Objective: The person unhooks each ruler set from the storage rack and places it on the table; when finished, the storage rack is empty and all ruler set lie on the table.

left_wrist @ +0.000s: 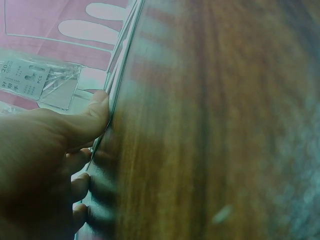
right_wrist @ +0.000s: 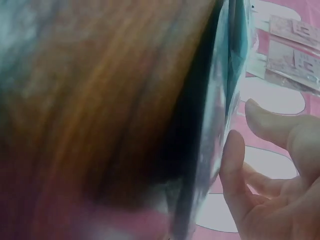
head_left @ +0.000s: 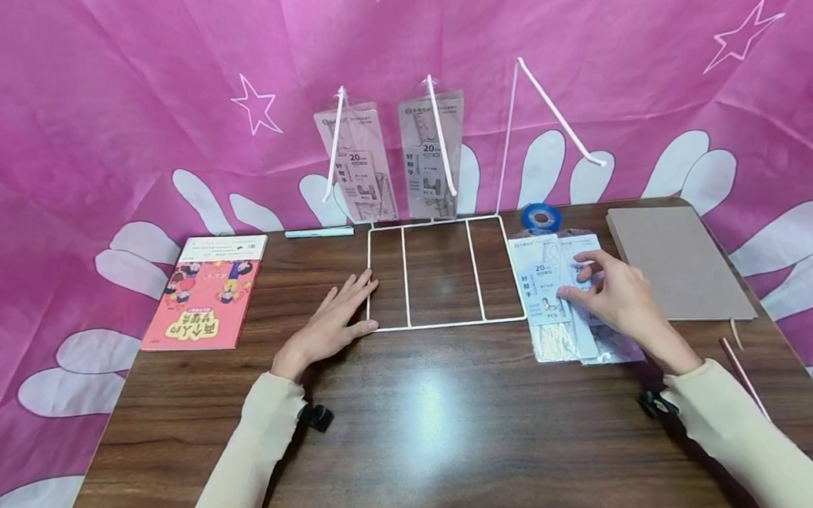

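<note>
A white wire rack (head_left: 478, 270) lies on the table, with hooked rods rising at its back. Two flat packets, a pinkish one (head_left: 358, 156) and a grey one (head_left: 429, 157), hang from two of the rods; the right rod (head_left: 558, 111) bears none. My left hand (head_left: 327, 323) rests on the table with its fingers at the rack's left edge. Over several overlapping packets (head_left: 545, 295) to the right of the rack is my right hand (head_left: 619, 296), fingers bent, thumb and forefinger apart. In the right wrist view its fingertips (right_wrist: 234, 140) are beside the packets' surface (right_wrist: 212, 125).
A red book (head_left: 198, 302) and a light blue pen (head_left: 319, 233) are at the left. Behind the loose packets sits a blue tape roll (head_left: 541, 217). On the right are a grey notebook (head_left: 682, 261) and a pinkish pen (head_left: 745, 376). Pink cloth hangs behind the table.
</note>
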`<state>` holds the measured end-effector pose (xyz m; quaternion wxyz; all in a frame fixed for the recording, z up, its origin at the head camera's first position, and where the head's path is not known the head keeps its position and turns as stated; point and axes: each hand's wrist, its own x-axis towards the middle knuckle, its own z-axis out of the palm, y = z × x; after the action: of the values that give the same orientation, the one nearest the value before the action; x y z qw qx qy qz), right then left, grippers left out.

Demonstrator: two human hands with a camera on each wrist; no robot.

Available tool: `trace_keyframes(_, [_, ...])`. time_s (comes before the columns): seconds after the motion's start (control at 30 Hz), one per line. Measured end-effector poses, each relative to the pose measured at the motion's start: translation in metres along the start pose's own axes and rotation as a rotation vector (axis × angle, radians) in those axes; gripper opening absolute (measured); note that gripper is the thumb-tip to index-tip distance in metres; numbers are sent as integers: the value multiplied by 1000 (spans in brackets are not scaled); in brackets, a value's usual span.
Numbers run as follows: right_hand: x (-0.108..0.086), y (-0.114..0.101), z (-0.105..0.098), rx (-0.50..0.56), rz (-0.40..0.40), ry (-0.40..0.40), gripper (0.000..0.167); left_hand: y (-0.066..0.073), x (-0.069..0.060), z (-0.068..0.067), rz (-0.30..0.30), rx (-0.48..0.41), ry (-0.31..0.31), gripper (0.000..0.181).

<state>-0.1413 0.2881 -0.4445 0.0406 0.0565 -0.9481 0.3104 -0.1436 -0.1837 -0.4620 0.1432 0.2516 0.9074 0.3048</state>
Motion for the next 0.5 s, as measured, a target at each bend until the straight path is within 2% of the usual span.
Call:
trace_keyframes(0.3, [18,-16,4,36,-109,89,47,-2,-1,-1,-3,3,2,76])
trace_keyframes(0.5, [46,-36,12,156,-154,108,36,0,0,0,6,-7,1,75])
